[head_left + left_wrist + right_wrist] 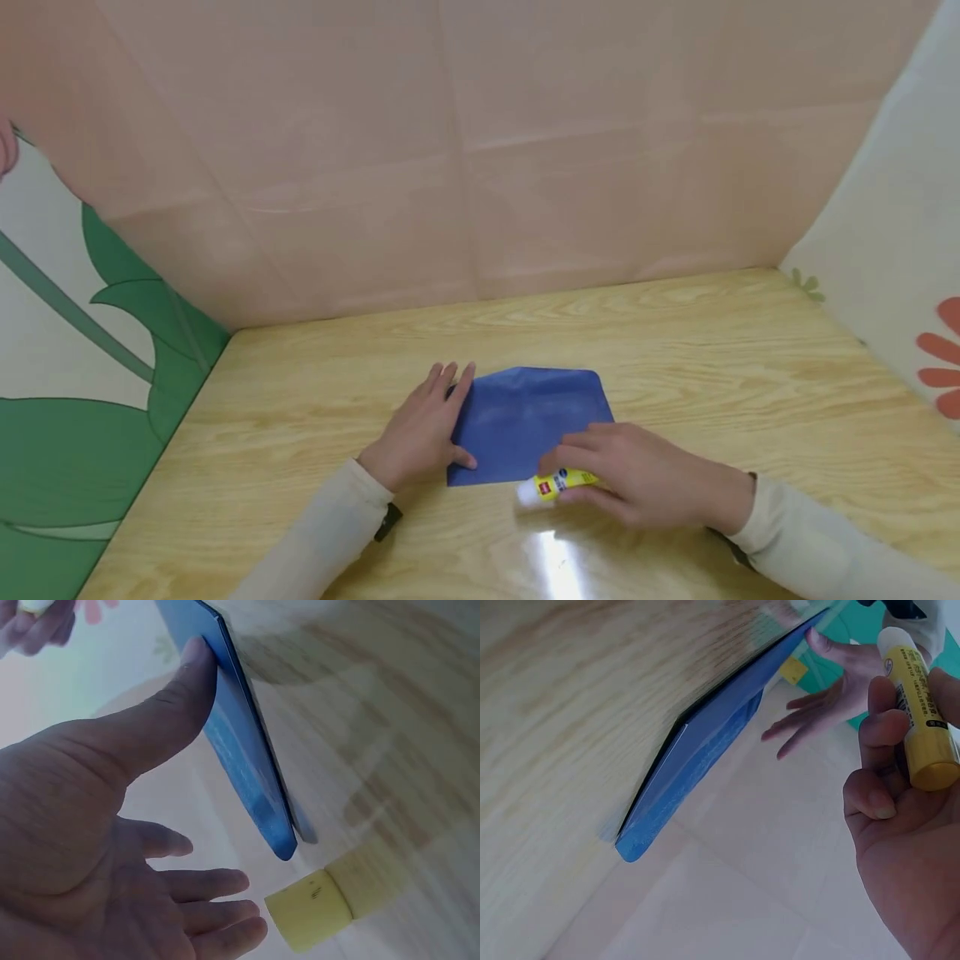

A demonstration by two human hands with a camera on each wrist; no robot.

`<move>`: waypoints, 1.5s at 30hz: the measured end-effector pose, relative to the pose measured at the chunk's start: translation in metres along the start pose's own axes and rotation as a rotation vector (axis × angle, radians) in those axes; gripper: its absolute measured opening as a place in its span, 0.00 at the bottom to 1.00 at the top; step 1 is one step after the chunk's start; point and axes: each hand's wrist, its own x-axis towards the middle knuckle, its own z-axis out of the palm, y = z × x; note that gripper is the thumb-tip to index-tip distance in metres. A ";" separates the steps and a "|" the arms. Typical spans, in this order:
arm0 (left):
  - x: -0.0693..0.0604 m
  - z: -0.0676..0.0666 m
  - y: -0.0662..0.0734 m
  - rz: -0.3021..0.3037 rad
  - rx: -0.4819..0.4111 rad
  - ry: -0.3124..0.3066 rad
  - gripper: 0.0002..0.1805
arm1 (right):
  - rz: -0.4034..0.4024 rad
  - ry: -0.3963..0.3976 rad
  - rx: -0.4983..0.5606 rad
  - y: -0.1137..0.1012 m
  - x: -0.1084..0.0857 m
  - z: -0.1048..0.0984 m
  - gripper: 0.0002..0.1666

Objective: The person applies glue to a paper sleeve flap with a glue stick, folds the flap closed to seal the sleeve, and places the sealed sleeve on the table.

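My left grip (422, 432) is resting, fingers extended, thumb on the blue envelope (525, 421), apparently steadying it on the table (322, 379). My right grip (641, 479) is holding the glue stick (572, 479), presumably leaving its white end free, and hiding the envelope's near corner. In the head view, my left is probably hiding the yellow cap (309, 909).

Right hand (904, 825) grips a yellow glue stick (916, 705), printed label exposed, white end uppermost in view. Blue envelope (724, 724) lies on wood-grain tabletop (577, 712). Left hand (853, 679): thumb touching envelope's far end, other fingers extended. Small yellow object (793, 670) nearby.
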 end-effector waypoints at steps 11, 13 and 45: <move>0.000 0.005 -0.001 0.030 -0.027 0.006 0.67 | 0.006 -0.008 0.023 0.001 0.000 0.001 0.14; 0.000 0.005 0.000 0.039 -0.030 0.018 0.67 | 0.013 -0.010 0.023 0.001 -0.001 0.001 0.14; -0.002 0.004 0.003 0.167 0.372 -0.112 0.35 | 0.045 -0.060 0.022 0.000 -0.001 0.001 0.13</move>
